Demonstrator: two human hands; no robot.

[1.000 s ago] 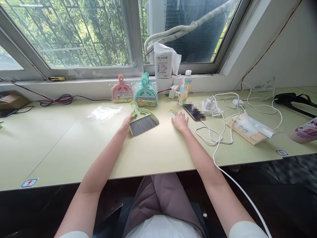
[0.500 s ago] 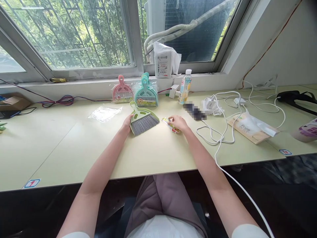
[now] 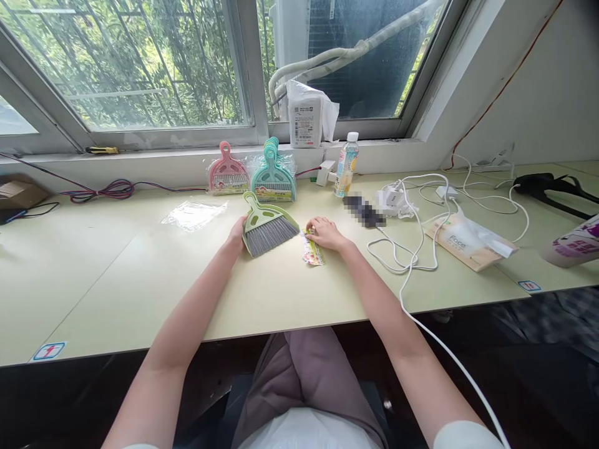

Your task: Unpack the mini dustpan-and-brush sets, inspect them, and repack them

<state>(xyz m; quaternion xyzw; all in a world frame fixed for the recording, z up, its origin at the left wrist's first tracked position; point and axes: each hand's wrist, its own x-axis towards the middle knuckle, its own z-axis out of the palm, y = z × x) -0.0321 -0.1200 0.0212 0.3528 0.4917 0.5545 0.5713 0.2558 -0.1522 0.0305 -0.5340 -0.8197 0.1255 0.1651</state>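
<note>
Left hand (image 3: 238, 233): gripping left edge of green plastic dustpan-and-brush set with grey bristles (image 3: 270, 233), on pale-green tabletop (image 3: 262, 299); likely light, stiff, best taken by handle. Right hand (image 3: 325, 233): pinching colourful printed card (image 3: 313, 254) just beside, likely flimsy.

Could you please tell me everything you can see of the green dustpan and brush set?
The green dustpan and brush set looks plastic, its grey bristles fanned across the pan. The looped handle points toward the window. It sits on the pale table, the left hand touching its left side.
</note>
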